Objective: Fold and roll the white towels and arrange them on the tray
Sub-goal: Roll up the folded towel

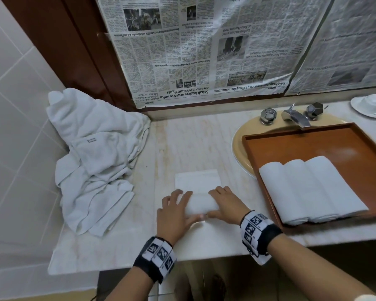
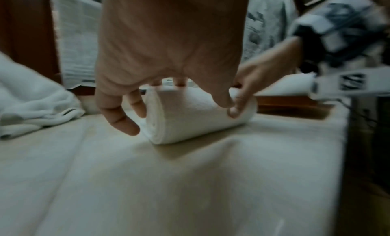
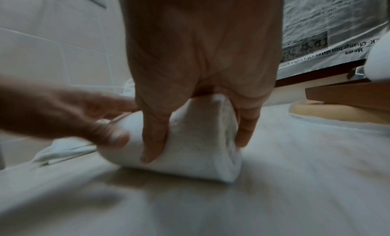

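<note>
A bathroom vanity of pale marble-look stone runs along a tiled wall, with sheets of newspaper taped over what seems to be the mirror behind it. From the head camera, a loose heap of unfolded white towels lies at the left end of the counter, near enough to be the likely next supply. To the right, a shallow brown rectangular tray rests across the beige oval sink, below the chrome tap. Three rolled white towels lie side by side, touching, at its near end. In the middle of the counter, the folded white towel being rolled is partly wound up, its flat remainder stretching away from the person. The left hand and right hand each curl over one end of the roll, probably to keep it tight and even.

The left wrist camera, blurred, shows the left hand's fingers arched over the roll's open spiral end, thumb laid on the near face.

The right wrist camera shows the right hand's fingers wrapped round the other end, thumb pressing in front.
</note>
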### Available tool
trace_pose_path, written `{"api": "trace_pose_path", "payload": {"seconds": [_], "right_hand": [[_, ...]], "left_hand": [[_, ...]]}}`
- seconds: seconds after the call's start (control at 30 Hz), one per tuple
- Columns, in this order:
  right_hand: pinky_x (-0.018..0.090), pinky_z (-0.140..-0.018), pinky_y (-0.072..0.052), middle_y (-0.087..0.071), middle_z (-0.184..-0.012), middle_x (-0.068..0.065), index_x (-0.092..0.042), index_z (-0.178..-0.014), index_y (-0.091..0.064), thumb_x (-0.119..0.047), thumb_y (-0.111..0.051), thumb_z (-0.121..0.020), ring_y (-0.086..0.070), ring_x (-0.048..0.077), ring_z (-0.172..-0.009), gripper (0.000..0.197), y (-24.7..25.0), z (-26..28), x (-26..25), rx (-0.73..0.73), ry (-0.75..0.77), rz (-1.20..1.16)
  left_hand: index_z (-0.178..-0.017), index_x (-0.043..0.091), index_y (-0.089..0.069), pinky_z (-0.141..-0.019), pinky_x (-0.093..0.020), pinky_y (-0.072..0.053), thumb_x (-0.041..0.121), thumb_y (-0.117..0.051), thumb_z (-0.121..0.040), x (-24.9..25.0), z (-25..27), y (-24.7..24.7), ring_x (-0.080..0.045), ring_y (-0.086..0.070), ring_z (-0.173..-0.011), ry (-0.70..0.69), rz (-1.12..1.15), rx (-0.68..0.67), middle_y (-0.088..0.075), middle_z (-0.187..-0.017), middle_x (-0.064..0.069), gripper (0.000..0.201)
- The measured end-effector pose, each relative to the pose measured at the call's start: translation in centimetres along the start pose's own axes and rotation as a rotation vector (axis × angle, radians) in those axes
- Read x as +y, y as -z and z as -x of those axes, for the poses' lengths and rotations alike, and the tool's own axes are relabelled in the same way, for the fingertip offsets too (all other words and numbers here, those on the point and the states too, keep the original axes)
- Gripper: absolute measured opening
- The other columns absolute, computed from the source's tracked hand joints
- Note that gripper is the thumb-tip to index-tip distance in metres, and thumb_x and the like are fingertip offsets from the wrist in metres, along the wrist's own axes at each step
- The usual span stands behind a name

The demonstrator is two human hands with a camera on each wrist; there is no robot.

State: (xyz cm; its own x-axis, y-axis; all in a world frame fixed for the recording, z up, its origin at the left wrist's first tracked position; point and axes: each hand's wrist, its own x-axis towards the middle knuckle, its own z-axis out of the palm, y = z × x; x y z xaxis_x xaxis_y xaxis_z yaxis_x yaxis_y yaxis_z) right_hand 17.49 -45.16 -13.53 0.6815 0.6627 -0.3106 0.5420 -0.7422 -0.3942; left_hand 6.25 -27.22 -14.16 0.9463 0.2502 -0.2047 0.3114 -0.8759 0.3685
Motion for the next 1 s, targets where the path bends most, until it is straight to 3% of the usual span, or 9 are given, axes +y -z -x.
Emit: {"api": "trace_pose_path", "payload": {"seconds": [0.13, 0.23, 0.3, 0.4, 0.5, 0.63, 0.73, 0.83, 1.0], "right_hand": [[0.032, -0.088, -0.039, -0.050, -0.120, 0.004, -0.018, -0.125, -0.053, -0.052, -0.073, -0.078, -0.045, 0.022, -0.113, 0.061, 1.8, -0.9, -0.2, -0.192, -0.035, -0.066], [0.031, -0.089, -0.045, -0.057, -0.118, -0.001, -0.020, -0.121, -0.054, -0.054, -0.077, -0.075, -0.054, 0.021, -0.109, 0.061, 2.2, -0.3, 0.3, -0.231, -0.092, -0.250], [0.031, -0.098, -0.043, -0.050, -0.131, -0.002, -0.019, -0.137, -0.043, -0.056, -0.076, -0.076, -0.050, 0.021, -0.120, 0.079, 1.7, 0.6, 0.4, -0.137, -0.122, -0.312], [0.036, -0.098, -0.045, -0.044, -0.137, 0.002, -0.015, -0.141, -0.039, -0.052, -0.073, -0.076, -0.047, 0.025, -0.125, 0.083, -0.6, 2.1, 0.2, 0.133, 0.037, 0.027], [0.037, -0.085, -0.052, -0.049, -0.129, 0.007, -0.010, -0.135, -0.044, -0.045, -0.074, -0.070, -0.053, 0.030, -0.117, 0.080, -2.4, 2.4, -0.1, 0.169, 0.114, 0.212], [0.036, -0.094, -0.044, -0.041, -0.133, 0.004, -0.012, -0.138, -0.038, -0.044, -0.064, -0.082, -0.037, 0.024, -0.124, 0.069, -0.6, 0.6, -0.4, 0.039, 0.027, 0.074], [0.033, -0.099, -0.038, -0.044, -0.134, 0.003, -0.015, -0.138, -0.040, -0.042, -0.070, -0.080, -0.037, 0.021, -0.125, 0.070, 1.0, -0.4, -0.4, -0.117, -0.016, -0.076], [0.033, -0.100, -0.038, -0.043, -0.136, 0.000, -0.020, -0.139, -0.039, -0.042, -0.074, -0.077, -0.038, 0.019, -0.124, 0.075, 1.0, 0.1, -0.1, -0.183, -0.054, -0.155], [0.036, -0.085, -0.050, -0.043, -0.132, 0.005, -0.016, -0.135, -0.041, -0.037, -0.074, -0.070, -0.048, 0.028, -0.120, 0.076, -1.9, 2.7, -1.0, 0.166, 0.055, 0.138]], "left_hand": [[-0.149, 0.041, -0.028, -0.096, -0.040, -0.046, 0.082, -0.055, -0.076, -0.1, 0.3, -0.7, -0.022, -0.030, -0.131, 0.024, 0.088, -0.062, -0.027, -0.150, 0.009, 0.087], [-0.144, 0.044, -0.036, -0.099, -0.042, -0.042, 0.080, -0.062, -0.073, -0.8, -1.0, 0.6, -0.021, -0.032, -0.130, 0.047, 0.199, -0.224, -0.034, -0.144, 0.007, 0.084], [-0.143, 0.043, -0.039, -0.105, -0.047, -0.039, 0.081, -0.063, -0.071, -1.3, -2.2, 1.4, -0.024, -0.036, -0.131, 0.052, 0.199, -0.322, -0.039, -0.141, 0.004, 0.085], [-0.145, 0.036, -0.041, -0.113, -0.046, -0.034, 0.079, -0.065, -0.073, -1.5, -3.5, 1.9, -0.028, -0.037, -0.134, 0.068, 0.213, -0.398, -0.041, -0.144, -0.002, 0.087], [-0.145, 0.035, -0.042, -0.110, -0.045, -0.034, 0.076, -0.066, -0.074, -0.9, -3.4, 2.0, -0.027, -0.033, -0.133, 0.071, 0.196, -0.369, -0.038, -0.145, 0.001, 0.085], [-0.151, 0.041, -0.026, -0.101, -0.042, -0.038, 0.082, -0.056, -0.075, -0.2, -1.1, 1.2, -0.024, -0.022, -0.134, -0.061, -0.028, -0.159, -0.022, -0.151, 0.014, 0.091], [-0.153, 0.040, -0.025, -0.104, -0.037, -0.035, 0.074, -0.057, -0.081, -0.2, 0.0, 0.5, -0.022, -0.025, -0.137, -0.087, -0.019, -0.057, -0.029, -0.152, 0.014, 0.085], [-0.146, 0.041, -0.039, -0.104, -0.039, -0.039, 0.075, -0.063, -0.076, -1.0, -0.4, 1.2, -0.020, -0.035, -0.130, -0.058, 0.098, -0.150, -0.042, -0.144, 0.013, 0.082], [-0.127, 0.038, -0.063, -0.101, -0.031, -0.044, 0.071, -0.077, -0.065, -1.9, -3.5, 3.1, -0.013, -0.055, -0.118, 0.006, 0.325, -0.307, -0.062, -0.126, 0.012, 0.071]]}}
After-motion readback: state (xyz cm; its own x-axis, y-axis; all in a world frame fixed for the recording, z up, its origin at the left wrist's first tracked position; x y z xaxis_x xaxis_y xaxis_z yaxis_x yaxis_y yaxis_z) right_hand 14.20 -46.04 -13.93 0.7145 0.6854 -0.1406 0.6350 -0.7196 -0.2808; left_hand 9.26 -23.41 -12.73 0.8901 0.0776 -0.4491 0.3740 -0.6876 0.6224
